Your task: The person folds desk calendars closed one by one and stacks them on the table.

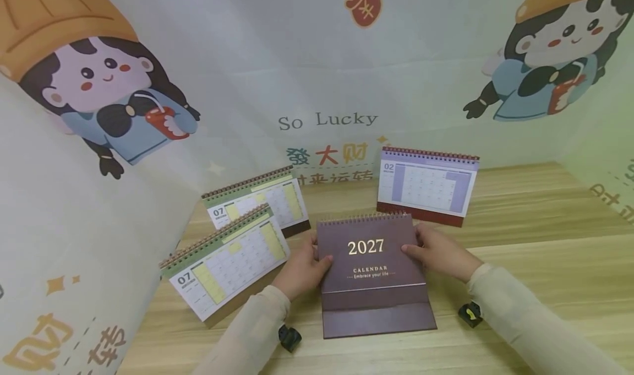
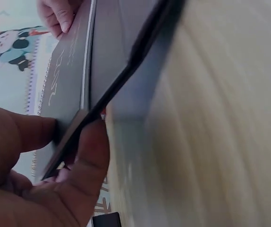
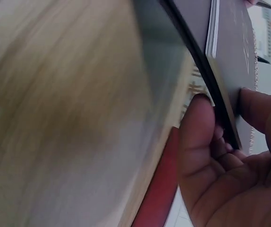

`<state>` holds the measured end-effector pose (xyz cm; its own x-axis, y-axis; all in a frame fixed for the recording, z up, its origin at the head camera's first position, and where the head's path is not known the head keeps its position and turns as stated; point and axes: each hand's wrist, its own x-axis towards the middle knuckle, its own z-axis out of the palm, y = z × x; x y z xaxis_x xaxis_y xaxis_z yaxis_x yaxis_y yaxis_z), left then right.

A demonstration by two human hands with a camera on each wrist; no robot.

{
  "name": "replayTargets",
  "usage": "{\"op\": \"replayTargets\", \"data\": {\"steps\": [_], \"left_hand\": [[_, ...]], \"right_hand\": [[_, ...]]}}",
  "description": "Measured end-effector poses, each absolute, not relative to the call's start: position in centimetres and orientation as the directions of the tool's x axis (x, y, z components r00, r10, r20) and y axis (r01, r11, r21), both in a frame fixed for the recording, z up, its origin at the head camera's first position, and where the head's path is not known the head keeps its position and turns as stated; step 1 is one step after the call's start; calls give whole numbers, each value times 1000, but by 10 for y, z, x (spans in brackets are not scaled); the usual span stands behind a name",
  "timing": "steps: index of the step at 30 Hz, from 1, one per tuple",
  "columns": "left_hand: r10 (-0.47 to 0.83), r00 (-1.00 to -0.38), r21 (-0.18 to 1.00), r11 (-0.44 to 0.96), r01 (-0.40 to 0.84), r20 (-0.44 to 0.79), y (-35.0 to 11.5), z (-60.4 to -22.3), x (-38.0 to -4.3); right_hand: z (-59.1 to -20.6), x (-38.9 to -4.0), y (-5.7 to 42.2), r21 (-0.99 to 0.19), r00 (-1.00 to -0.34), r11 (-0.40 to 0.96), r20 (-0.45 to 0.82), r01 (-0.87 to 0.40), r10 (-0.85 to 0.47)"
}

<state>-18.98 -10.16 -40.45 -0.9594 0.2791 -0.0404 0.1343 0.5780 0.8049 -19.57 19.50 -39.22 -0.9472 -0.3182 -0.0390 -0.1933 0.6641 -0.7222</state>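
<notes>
A dark brown desk calendar (image 1: 369, 262) with "2027" in gold and a spiral binding along its top is between the two hands in the head view. My left hand (image 1: 304, 269) grips its left edge, thumb on the cover and fingers behind. On the opposite edge, my right hand (image 1: 442, 252) holds it the same way. Both wrist views show the calendar's board (image 2: 112, 71) pinched between thumb and fingers, with the wooden tabletop (image 3: 69, 113) beneath. Its folded base flap (image 1: 378, 319) extends toward me.
Two green-topped calendars showing "07" stand at left, one front (image 1: 233, 267) and one behind (image 1: 260, 199). At the back right stands a purple calendar (image 1: 426, 182) with a dark red base, showing "02". A printed cloth (image 1: 238, 88) hangs behind the table.
</notes>
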Motion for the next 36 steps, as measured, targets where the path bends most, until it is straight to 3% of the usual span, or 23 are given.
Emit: {"op": "replayTargets", "data": {"steps": [7, 16, 21, 24, 28, 32, 36], "left_hand": [[256, -960, 652, 748, 122, -114, -102, -409, -192], [225, -966, 516, 847, 130, -126, -103, -408, -190], [194, -980, 491, 859, 145, -51, -101, -400, -189], [220, -974, 482, 850, 215, 46, -94, -398, -191], [264, -955, 353, 888, 294, 131, -80, -404, -194], [258, -965, 189, 947, 261, 42, -66, -415, -198], [258, -964, 101, 963, 250, -67, -55, -421, -201]], "right_hand": [[-398, -206, 193, -573, -927, 776, -72, -264, -368], [-398, -206, 193, -515, -930, 821, -115, -246, -350], [-395, -203, 184, -406, -953, 872, -6, -273, -302], [-394, -203, 173, -348, -946, 880, 91, -324, -313], [-398, -205, 158, -350, -924, 855, 139, -383, -357], [-405, -207, 147, -325, -904, 843, 138, -428, -405], [-412, -205, 141, -282, -890, 845, 128, -455, -437]]}}
